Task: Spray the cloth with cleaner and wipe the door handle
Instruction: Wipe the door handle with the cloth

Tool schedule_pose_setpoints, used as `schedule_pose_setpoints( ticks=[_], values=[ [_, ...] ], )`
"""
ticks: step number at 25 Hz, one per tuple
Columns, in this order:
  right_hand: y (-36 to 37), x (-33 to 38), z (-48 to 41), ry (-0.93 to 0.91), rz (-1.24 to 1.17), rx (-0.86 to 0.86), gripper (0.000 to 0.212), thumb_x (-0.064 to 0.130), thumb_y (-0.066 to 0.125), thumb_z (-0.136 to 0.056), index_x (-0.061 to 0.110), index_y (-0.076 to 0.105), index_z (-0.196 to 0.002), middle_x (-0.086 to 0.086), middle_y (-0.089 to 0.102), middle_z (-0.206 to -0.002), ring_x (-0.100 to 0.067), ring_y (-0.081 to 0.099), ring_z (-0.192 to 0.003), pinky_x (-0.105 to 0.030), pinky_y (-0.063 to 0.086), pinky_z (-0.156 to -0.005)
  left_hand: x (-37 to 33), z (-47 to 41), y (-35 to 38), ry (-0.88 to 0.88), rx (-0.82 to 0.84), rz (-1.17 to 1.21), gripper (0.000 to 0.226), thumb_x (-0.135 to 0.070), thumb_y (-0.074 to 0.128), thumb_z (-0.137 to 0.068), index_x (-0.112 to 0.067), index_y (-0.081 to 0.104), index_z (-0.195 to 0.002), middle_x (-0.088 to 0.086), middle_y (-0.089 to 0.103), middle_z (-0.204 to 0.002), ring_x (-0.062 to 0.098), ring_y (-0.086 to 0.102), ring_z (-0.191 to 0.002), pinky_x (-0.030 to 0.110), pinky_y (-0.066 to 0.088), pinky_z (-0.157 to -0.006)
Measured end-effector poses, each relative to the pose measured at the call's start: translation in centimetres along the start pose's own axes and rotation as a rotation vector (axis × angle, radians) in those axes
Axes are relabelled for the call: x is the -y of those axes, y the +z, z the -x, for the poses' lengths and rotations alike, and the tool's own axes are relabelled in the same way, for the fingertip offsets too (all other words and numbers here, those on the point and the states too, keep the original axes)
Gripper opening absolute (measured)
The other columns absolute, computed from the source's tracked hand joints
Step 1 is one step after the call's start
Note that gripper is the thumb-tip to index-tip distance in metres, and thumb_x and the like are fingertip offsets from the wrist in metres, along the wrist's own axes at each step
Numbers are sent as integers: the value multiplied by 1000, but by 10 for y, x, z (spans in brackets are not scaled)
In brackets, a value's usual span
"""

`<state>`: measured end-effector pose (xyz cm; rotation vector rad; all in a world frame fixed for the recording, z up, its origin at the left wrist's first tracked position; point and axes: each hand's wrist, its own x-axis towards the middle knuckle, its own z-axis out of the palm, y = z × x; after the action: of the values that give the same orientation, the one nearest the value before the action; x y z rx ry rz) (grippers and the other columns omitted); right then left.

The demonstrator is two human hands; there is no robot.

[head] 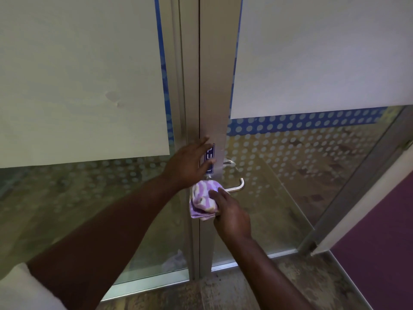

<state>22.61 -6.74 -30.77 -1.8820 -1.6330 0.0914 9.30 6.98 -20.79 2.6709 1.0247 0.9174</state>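
While your right hand (232,217) presses the cloth (204,201) onto the door handle (237,186) at mid-frame, your left hand (190,165) lies flat on the door frame (214,86).

Right fingers close around the folded purple-and-white cloth, bunched over the handle's inner end; its bent silver tip pokes out to the right. Left fingers are spread, covering a blue sticker (210,153) just above the cloth.

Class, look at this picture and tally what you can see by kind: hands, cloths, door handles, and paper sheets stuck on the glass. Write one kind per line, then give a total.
Hands: 2, left hand and right hand
Cloths: 1, striped cloth
Door handles: 1, door handle
Paper sheets: 2, left sheet and right sheet
Total: 6
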Motion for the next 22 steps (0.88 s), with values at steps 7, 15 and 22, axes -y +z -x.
schedule_pose_setpoints(
  ticks=[7, 15, 22],
  values=[
    [-35, -13, 3, -287, -140, -356, 44, 1, 80, -67, 15, 73, -108, -2, 67, -115, -26, 66, -107, -37, 54, -81, -11, 13, -9, -459, 555, 598, 47, -30, 82, -91, -19, 67, -134, 4, 74, -124, 15, 74, -104, 29, 60, -87],
    [-65, -32, 13, -38, -735, 78, 78, 27, 71, -88, 22, 37, -159, 13, 48, -157, -1, 46, -142, -25, 44, -113, -32, 14, -16, -385, 344, 876, 53, 3, 73, -93, -18, 64, -141, 4, 71, -129, 2, 73, -94, 20, 60, -83],
    [-62, -37, 0, 220, -695, -82, 62, 39, 83, -57, 44, 58, -113, 12, 73, -106, -4, 71, -91, -29, 58, -74, -47, 11, -9, -351, 443, 811, 67, 9, 83, -79, -14, 64, -139, -1, 70, -129, 10, 71, -112, 25, 60, -93]
  ],
)
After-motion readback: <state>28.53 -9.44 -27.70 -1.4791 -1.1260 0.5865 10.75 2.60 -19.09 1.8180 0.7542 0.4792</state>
